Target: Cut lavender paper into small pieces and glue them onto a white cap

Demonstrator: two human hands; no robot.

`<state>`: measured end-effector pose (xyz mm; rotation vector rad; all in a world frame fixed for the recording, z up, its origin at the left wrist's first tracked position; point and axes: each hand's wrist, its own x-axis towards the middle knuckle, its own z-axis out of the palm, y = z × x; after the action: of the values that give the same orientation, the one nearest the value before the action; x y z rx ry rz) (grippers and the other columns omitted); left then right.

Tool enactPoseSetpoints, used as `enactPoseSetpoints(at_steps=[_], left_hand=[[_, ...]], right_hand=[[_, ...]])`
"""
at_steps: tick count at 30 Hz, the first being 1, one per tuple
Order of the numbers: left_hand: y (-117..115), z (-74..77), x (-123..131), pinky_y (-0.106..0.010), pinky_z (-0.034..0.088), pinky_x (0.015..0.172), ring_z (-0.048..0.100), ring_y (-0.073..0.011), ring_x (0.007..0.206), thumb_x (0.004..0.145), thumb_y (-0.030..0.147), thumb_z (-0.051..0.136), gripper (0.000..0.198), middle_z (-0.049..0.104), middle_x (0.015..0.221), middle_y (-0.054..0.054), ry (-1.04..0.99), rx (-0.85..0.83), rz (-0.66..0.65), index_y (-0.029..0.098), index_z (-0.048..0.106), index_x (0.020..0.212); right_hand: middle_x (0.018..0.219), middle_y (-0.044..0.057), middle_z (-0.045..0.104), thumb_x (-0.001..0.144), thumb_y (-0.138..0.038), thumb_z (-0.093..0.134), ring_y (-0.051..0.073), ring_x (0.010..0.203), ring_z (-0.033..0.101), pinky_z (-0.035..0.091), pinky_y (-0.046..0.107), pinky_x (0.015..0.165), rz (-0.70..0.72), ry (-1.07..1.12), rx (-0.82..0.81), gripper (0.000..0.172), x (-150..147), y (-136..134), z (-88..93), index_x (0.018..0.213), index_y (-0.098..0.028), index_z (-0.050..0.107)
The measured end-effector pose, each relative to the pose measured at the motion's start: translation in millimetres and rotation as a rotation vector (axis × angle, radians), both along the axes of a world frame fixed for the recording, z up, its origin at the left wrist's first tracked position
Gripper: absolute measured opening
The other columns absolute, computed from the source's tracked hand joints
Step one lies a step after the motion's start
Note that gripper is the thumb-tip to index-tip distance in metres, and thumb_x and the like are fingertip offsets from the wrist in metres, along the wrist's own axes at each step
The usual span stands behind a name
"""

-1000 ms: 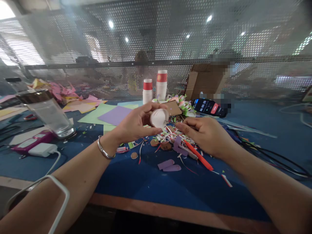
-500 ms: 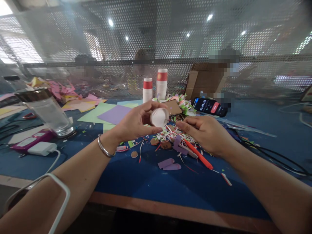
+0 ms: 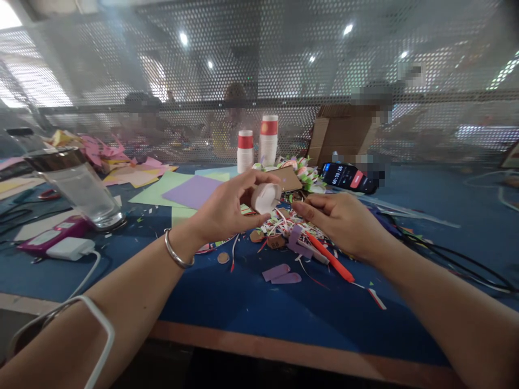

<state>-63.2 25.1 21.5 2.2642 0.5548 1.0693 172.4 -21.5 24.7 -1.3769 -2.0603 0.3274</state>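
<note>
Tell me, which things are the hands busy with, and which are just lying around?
In use: left hand gripping the white paper cup; right hand close beside it, over the paper scraps.

Lying about: glass jar, phone, red-and-white cup stacks, coloured paper sheets, orange tool, white charger.

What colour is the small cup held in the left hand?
White. The small cup shows best in the head view, in the left hand.
</note>
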Motion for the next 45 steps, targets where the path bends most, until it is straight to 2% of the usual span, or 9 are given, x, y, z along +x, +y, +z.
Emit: enactPoseSetpoints(at_steps=[5,9,15,18,22,29,37,41,45], left_hand=[[-8.3,2.0,2.3,-0.027,0.054,0.077,0.062,-0.0153,0.087,0.076,0.017,0.075,0.055,0.064,0.113,-0.007,0.062,0.199,0.118,0.021,0.058,0.128],[-11.0,4.7,2.1,-0.028,0.054,0.078,0.062,-0.0168,0.091,0.076,0.018,0.075,0.053,0.065,0.112,-0.007,0.078,0.233,0.142,0.021,0.059,0.127],[-3.8,5.7,-1.6,-0.029,0.056,0.077,0.065,-0.0174,0.09,0.073,0.022,0.081,0.055,0.067,0.111,-0.008,-0.026,-0.037,0.008,0.018,0.058,0.122],[2.5,4.3,-3.7,-0.029,0.056,0.076,0.065,-0.0177,0.091,0.071,0.023,0.083,0.056,0.067,0.108,-0.008,-0.057,-0.178,-0.06,0.017,0.058,0.121],[8.2,2.3,-6.0,-0.03,0.057,0.079,0.065,-0.0179,0.093,0.069,0.022,0.086,0.056,0.068,0.108,-0.008,-0.081,-0.314,-0.095,0.017,0.061,0.119],[14.0,-2.7,-5.3,-0.032,0.056,0.082,0.066,-0.017,0.091,0.065,0.02,0.088,0.057,0.069,0.106,-0.007,-0.16,-0.465,-0.111,0.017,0.064,0.117],[8.9,1.7,0.7,-0.034,0.058,0.09,0.066,-0.016,0.092,0.07,0.015,0.085,0.04,0.069,0.104,-0.005,-0.281,-0.626,-0.247,0.02,0.071,0.107],[13.6,-3.5,-1.4,-0.032,0.057,0.091,0.071,-0.0169,0.093,0.072,0.016,0.083,0.039,0.072,0.105,-0.005,-0.312,-0.735,-0.311,0.022,0.071,0.11],[16.8,-6.2,-3.1,-0.033,0.056,0.09,0.072,-0.019,0.094,0.073,0.016,0.082,0.039,0.073,0.11,-0.007,-0.323,-0.772,-0.33,0.022,0.071,0.11]], right_hand=[[0.056,-0.003,0.034,0.092,-0.072,0.045,0.012,0.054,0.033,0.025,0.03,0.051,-0.001,0.002,0.012,0.061,-0.2,-0.7,1.0,0.058,-0.022,0.038],[0.056,-0.004,0.035,0.094,-0.066,0.045,0.012,0.055,0.034,0.025,0.03,0.052,0.001,-0.01,0.038,0.057,0.4,-0.3,0.7,0.058,-0.021,0.038],[0.057,-0.004,0.036,0.097,-0.058,0.046,0.012,0.055,0.036,0.026,0.03,0.053,0.011,-0.025,0.025,0.053,1.0,-1.9,0.8,0.059,-0.021,0.039],[0.058,-0.002,0.041,0.096,-0.058,0.047,0.013,0.057,0.039,0.028,0.03,0.055,0.032,-0.037,0.025,0.052,0.8,-1.9,0.0,0.06,-0.021,0.045],[0.058,-0.003,0.042,0.096,-0.06,0.045,0.013,0.057,0.04,0.029,0.029,0.055,0.038,-0.045,0.006,0.053,0.7,-0.2,-3.0,0.062,-0.02,0.049],[0.056,-0.003,0.033,0.094,-0.064,0.046,0.012,0.053,0.034,0.025,0.029,0.051,0.018,-0.029,-0.004,0.057,2.5,0.7,-1.0,0.058,-0.021,0.04],[0.057,-0.004,0.03,0.093,-0.067,0.046,0.012,0.053,0.03,0.023,0.03,0.05,0.043,0.063,-0.056,0.057,5.1,-3.2,6.6,0.059,-0.022,0.04],[0.057,-0.004,0.03,0.092,-0.07,0.046,0.012,0.053,0.03,0.023,0.03,0.05,0.051,0.1,-0.067,0.059,4.3,-4.5,8.0,0.058,-0.022,0.038],[0.056,-0.004,0.03,0.09,-0.074,0.046,0.012,0.053,0.029,0.023,0.03,0.049,0.054,0.118,-0.082,0.061,3.8,-4.5,8.9,0.058,-0.022,0.039]])
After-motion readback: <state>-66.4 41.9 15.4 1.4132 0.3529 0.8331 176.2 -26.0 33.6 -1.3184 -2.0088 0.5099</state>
